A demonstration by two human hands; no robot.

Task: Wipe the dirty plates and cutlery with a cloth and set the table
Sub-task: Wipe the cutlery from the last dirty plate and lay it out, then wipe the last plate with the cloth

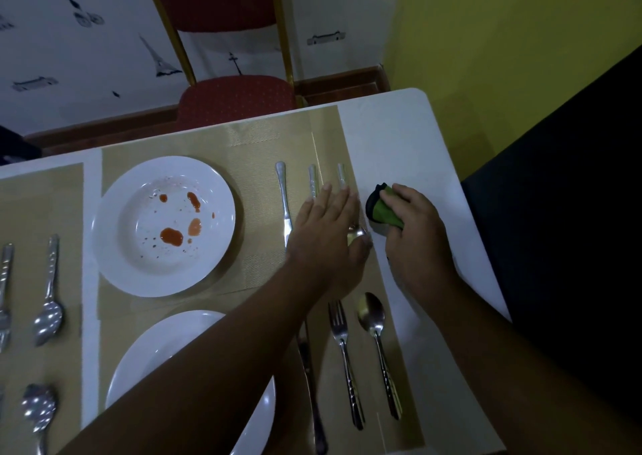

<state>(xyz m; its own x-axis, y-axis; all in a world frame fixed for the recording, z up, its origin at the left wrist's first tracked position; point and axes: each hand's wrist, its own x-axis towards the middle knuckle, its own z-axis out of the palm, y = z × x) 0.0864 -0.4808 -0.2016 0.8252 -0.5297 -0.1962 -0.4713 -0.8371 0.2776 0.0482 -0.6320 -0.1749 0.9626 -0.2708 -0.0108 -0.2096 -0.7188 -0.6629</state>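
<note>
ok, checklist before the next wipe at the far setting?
1. Cloth in hand: ok. The right hand grips the green cloth.
2. Far plate clean: not ok, red stains in its well.
3. A piece picked up for wiping: not ok. The left hand lies flat across two handles, with the far spoon bowl at its thumb.
4. Cutlery under that hand clean: cannot tell, mostly covered.
5. Near fork and near spoon laid: ok, side by side on the mat.
</note>
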